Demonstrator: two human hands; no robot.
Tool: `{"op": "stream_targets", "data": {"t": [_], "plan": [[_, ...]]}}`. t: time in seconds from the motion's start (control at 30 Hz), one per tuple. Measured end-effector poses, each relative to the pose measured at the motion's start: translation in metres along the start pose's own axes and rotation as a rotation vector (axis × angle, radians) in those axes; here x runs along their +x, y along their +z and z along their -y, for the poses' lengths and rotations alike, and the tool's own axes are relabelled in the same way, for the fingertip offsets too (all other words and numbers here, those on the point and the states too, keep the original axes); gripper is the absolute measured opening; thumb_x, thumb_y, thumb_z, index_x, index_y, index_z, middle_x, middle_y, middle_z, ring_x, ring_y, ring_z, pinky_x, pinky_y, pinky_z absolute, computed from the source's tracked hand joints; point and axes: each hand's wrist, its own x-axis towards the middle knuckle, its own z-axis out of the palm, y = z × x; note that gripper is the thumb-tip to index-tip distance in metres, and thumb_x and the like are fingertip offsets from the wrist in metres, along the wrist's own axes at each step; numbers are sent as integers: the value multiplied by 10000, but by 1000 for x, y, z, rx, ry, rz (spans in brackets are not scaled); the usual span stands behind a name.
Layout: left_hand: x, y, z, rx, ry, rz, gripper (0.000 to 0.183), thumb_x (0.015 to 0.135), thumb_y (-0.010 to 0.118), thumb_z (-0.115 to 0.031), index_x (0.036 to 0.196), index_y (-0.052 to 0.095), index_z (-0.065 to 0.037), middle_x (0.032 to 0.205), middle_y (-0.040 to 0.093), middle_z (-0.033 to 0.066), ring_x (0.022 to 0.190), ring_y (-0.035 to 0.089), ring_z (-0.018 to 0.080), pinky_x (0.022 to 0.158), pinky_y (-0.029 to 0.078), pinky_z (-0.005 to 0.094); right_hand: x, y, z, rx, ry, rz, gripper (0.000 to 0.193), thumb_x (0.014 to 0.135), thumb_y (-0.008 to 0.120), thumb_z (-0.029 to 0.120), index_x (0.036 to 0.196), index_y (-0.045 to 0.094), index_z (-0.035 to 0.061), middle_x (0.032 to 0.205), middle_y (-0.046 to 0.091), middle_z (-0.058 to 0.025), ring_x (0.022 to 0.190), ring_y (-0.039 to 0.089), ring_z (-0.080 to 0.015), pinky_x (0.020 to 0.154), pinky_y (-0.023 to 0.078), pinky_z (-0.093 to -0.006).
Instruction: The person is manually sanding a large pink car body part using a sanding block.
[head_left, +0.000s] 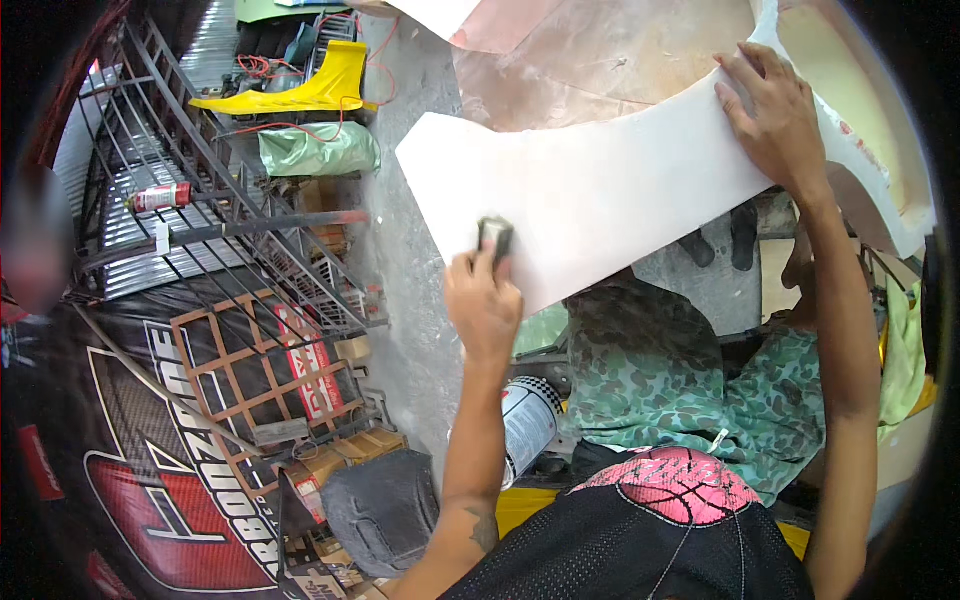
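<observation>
A large white panel with a faint pink tint (pixel 620 190), shaped somewhat like a car fender, spans the view before me. My left hand (pixel 484 305) is closed around a small dark block with a pale middle (pixel 495 237), which looks like a sanding block. It is over the panel's left part, near the lower edge, and slightly blurred. At the panel's upper right, my right hand (pixel 775 115) lies on the surface near the far edge, fingers spread apart. Some fingertips there are hard to make out.
Further shaped panels (pixel 870 150) adjoin at the right and top. A paint can (pixel 530 425) stands below my left forearm. To the left are black metal racks (pixel 200 240), a fire extinguisher (pixel 160 196), a yellow part (pixel 300 90), a green bag (pixel 320 150) and cardboard boxes (pixel 350 455).
</observation>
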Motion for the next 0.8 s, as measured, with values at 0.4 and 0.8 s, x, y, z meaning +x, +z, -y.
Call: {"op": "stream_targets", "data": {"t": [0.4, 0.8], "plan": [[-4, -1, -15, 22, -113, 33, 367, 937, 667, -224, 1245, 720, -30, 1036, 645, 186, 986, 611, 362, 904, 499, 475, 1, 1, -3, 4, 2, -1, 393, 1004, 563, 321, 1364, 632, 182, 1410, 566, -116, 1317, 540, -300, 1119, 375, -483], [20, 3, 11, 130, -174, 49, 431, 932, 681, -225, 1327, 674, -52, 1017, 620, 216, 993, 601, 399, 894, 506, 478, 1, 0, -5, 30, 28, 16, 387, 990, 582, 319, 1340, 647, 168, 1404, 567, -125, 1326, 535, -303, 1116, 376, -476]]}}
